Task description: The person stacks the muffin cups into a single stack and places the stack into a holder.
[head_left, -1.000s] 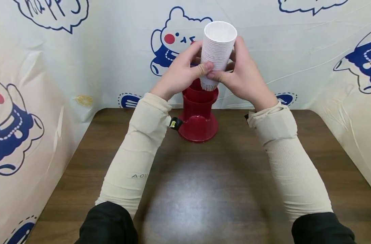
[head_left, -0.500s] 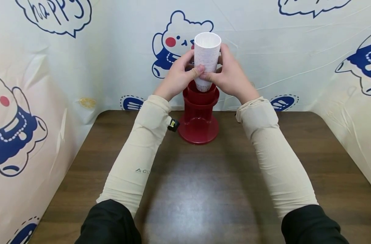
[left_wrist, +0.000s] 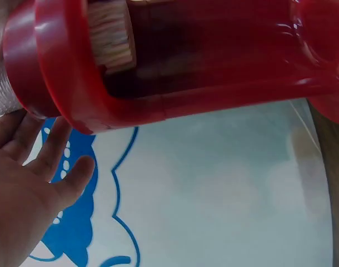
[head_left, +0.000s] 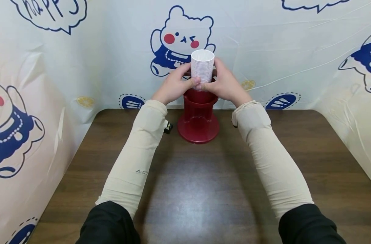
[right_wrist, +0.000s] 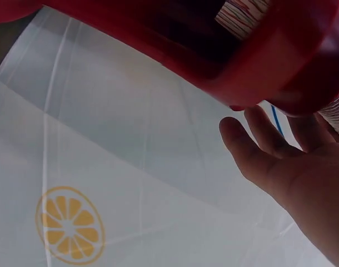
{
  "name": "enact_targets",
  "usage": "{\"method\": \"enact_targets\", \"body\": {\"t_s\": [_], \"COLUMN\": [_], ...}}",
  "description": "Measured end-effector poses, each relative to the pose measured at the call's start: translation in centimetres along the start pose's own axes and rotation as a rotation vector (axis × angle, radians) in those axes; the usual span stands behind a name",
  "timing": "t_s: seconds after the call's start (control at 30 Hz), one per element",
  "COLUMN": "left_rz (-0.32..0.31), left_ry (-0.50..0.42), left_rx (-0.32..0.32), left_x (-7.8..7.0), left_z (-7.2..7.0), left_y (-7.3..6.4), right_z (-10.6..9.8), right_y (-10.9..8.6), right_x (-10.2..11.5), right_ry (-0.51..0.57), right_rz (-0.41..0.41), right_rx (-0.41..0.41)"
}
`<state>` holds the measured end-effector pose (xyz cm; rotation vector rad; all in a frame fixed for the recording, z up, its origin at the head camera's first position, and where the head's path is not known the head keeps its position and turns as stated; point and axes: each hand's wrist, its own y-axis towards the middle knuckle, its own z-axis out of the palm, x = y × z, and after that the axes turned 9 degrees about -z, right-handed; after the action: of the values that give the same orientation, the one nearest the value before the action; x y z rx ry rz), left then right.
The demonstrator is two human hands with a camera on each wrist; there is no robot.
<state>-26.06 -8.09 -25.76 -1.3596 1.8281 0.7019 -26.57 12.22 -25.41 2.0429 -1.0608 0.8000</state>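
Note:
A stack of white paper cups (head_left: 202,66) stands upright with its lower part inside a red cup dispenser (head_left: 199,113). My left hand (head_left: 177,84) grips the stack from the left, and my right hand (head_left: 227,83) grips it from the right. Both thumbs meet at the front of the stack, just above the dispenser's rim; the other fingers reach round behind. Through the dispenser's side opening, the left wrist view shows the layered lower end of the cup stack (left_wrist: 111,39). The same layered end appears in the right wrist view, beside the dispenser's red collar (right_wrist: 280,61).
The dispenser's round base rests near the back edge of a brown wooden table (head_left: 197,183). Behind and at both sides hangs a pale printed cloth (head_left: 112,51) with bear drawings, close to the dispenser's back.
Both hands have brought the cup stack down and a little left, from above the dispenser into its top. The dispenser has stayed in its place on the table.

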Motion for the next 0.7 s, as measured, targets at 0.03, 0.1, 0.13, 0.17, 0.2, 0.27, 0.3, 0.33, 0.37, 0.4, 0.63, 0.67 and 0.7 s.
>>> {"method": "enact_targets", "body": {"t_s": [0.03,0.1,0.13,0.17,0.2,0.27,0.3,0.33,0.37,0.4,0.63,0.67,0.7], "left_rz": [0.001,0.008,0.016,0.020,0.023,0.026,0.026,0.027,0.026,0.029,0.028,0.024,0.020], "left_ry": [0.013,0.042,0.060,0.069,0.079,0.088,0.088,0.085,0.082,0.079,0.057,0.059,0.065], "left_rx": [-0.002,-0.005,-0.011,-0.013,-0.016,-0.015,-0.012,-0.006,0.001,0.008,0.036,0.038,0.039], "left_x": [0.1,0.4,0.5,0.5,0.6,0.6,0.7,0.7,0.7,0.7,1.2,1.2,1.3], "left_z": [0.0,-0.1,-0.1,-0.1,0.0,0.0,0.1,0.1,0.2,0.3,0.5,0.5,0.5], "left_y": [0.0,-0.1,-0.1,-0.1,-0.1,-0.1,-0.1,-0.1,-0.1,-0.1,-0.1,-0.2,-0.2], "right_z": [0.1,0.2,0.2,0.2,0.3,0.3,0.3,0.2,0.2,0.1,0.0,0.0,0.0], "right_y": [0.0,-0.2,-0.3,-0.4,-0.5,-0.7,-0.8,-0.9,-1.0,-1.0,-1.2,-1.2,-1.2], "right_x": [-0.2,-0.4,-0.5,-0.5,-0.6,-0.6,-0.6,-0.6,-0.6,-0.6,-1.1,-1.1,-1.2], "right_ry": [-0.001,-0.004,-0.003,-0.005,-0.005,0.001,-0.003,-0.007,-0.015,-0.019,0.038,0.055,0.069], "right_rz": [-0.008,-0.013,-0.019,-0.016,-0.010,0.000,0.010,0.022,0.037,0.048,0.052,0.054,0.059], "right_rx": [0.003,0.010,0.008,0.008,0.008,0.003,-0.003,-0.008,-0.012,-0.015,0.017,0.025,0.032]}}
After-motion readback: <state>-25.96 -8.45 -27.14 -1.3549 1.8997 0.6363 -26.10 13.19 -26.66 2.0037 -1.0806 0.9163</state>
